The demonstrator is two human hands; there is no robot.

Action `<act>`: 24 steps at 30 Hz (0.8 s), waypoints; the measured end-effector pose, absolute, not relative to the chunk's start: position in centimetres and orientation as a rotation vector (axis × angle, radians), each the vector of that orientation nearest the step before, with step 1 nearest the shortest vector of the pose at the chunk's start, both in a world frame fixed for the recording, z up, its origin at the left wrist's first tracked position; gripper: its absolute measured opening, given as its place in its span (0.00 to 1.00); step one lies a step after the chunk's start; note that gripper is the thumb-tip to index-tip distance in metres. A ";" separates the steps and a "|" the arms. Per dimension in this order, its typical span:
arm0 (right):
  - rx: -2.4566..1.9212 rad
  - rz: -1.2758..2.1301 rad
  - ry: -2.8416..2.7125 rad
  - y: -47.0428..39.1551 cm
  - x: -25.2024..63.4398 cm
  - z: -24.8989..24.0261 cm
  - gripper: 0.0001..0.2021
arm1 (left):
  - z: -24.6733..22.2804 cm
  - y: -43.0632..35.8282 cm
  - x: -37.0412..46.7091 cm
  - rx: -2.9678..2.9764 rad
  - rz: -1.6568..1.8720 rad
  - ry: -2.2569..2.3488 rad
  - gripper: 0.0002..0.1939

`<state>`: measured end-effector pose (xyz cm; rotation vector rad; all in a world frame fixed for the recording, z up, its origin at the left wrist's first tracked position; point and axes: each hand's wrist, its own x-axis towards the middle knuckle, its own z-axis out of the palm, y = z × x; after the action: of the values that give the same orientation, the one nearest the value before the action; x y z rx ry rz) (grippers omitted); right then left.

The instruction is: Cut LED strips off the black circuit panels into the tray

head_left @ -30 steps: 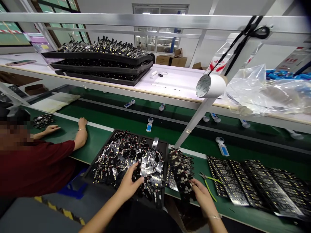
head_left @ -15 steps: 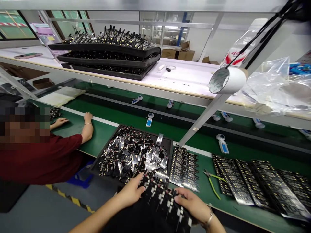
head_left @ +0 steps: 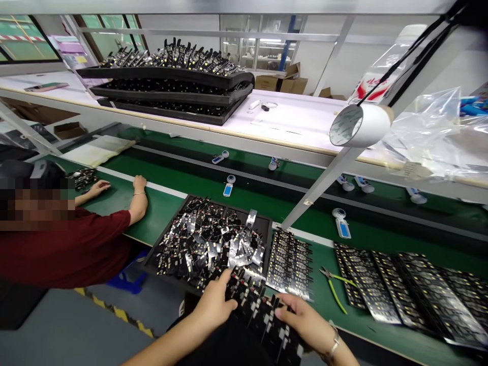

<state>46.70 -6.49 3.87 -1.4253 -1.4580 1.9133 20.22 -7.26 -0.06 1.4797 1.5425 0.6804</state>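
Observation:
Between my hands, close to the bench's front edge, is a black circuit board panel [head_left: 263, 317] with rows of small pale and red parts. My left hand [head_left: 217, 300] grips its far left end, thumb on top. My right hand [head_left: 305, 320] pinches its right edge. Just beyond the panel lies a black tray [head_left: 168, 231] heaped with small separate circuit boards [head_left: 213, 236]. Right of the tray is a stack of uncut circuit board panels [head_left: 290, 264]. Pliers with yellow-green handles [head_left: 333, 284] rest on the bench beside that stack.
More overlapping board panels [head_left: 404, 290] lie at the right. White devices with blue faces [head_left: 342, 223] sit along the green belt [head_left: 183, 165]. A slanted post [head_left: 316, 195] rises behind the panels. Loaded black trays [head_left: 171, 96] stand on the shelf. A co-worker in a red sleeve [head_left: 102, 223] sits left.
My left hand has shifted slightly right along with the panel, still gripping it. The devices on the belt have moved; the nearest ones went left, the far ones right.

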 end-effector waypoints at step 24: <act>-1.428 1.426 -1.777 -2.4 41.0 5.8 0.13 | 0.1 -6.4 19.7 1.047 1.031 1.436 0.33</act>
<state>41.03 -2.41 5.76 -1.4282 -1.7771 1.4261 19.75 -6.36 0.05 1.0468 1.4356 1.0307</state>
